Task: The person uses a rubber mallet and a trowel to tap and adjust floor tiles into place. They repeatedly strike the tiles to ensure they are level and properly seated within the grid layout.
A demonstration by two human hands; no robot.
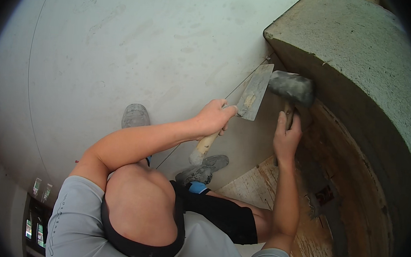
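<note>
My left hand (pixel 214 118) is closed around the wooden handle (pixel 203 150) of a trowel. Its flat metal blade (pixel 256 91) points up and to the right, with a small pale patch stuck on it. My right hand (pixel 288 137) grips the handle of a mallet just below its bulky, worn black-and-grey head (pixel 293 87). The mallet head sits close to the right edge of the trowel blade; whether they touch I cannot tell. Both tools are held over a large pale panel (pixel 125 49), near the dark foot of a concrete block.
The thick concrete block (pixel 352 41) rises at the upper right. A thin line runs diagonally across the pale surface beneath the trowel. My dusty shoes (pixel 135 116) stand on that surface. A scuffed wooden board (pixel 254 180) and a brown stained edge (pixel 356 174) lie at the right.
</note>
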